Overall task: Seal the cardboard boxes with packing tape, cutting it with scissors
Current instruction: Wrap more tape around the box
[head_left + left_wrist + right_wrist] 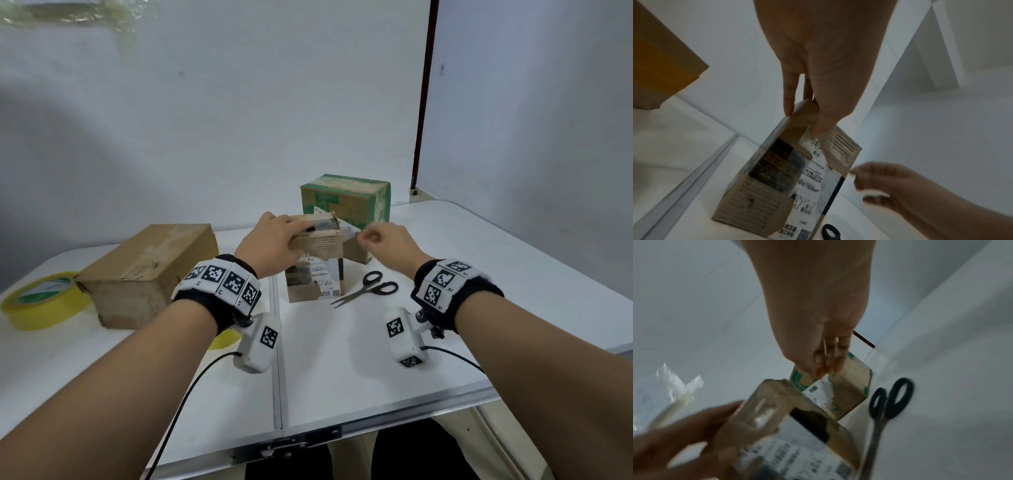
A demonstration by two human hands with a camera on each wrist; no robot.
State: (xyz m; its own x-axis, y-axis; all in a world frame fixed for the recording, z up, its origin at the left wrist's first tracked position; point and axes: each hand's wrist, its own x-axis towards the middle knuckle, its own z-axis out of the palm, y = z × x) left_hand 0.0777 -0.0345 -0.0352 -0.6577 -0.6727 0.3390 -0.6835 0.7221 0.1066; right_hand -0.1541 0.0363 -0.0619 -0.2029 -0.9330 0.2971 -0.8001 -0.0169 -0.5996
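Note:
A small upright cardboard box (pixel 315 274) with a white shipping label stands at the table's centre. My left hand (pixel 294 236) grips its top from the left, the fingers over the upper flap (pixel 803 116). My right hand (pixel 364 237) hovers just right of the box top with fingers curled and thumb against forefinger (pixel 826 368). I see nothing plainly between them. Black-handled scissors (pixel 371 287) lie on the table right of the box, slightly parted. A yellow tape roll (pixel 44 301) lies at the far left.
A larger brown box (pixel 147 270) lies left of centre beside the tape roll. A green-printed box (pixel 346 202) stands behind the small one, with another low brown box (pixel 356 255) at its foot. The white folding table (pixel 376 377) has a seam down its middle.

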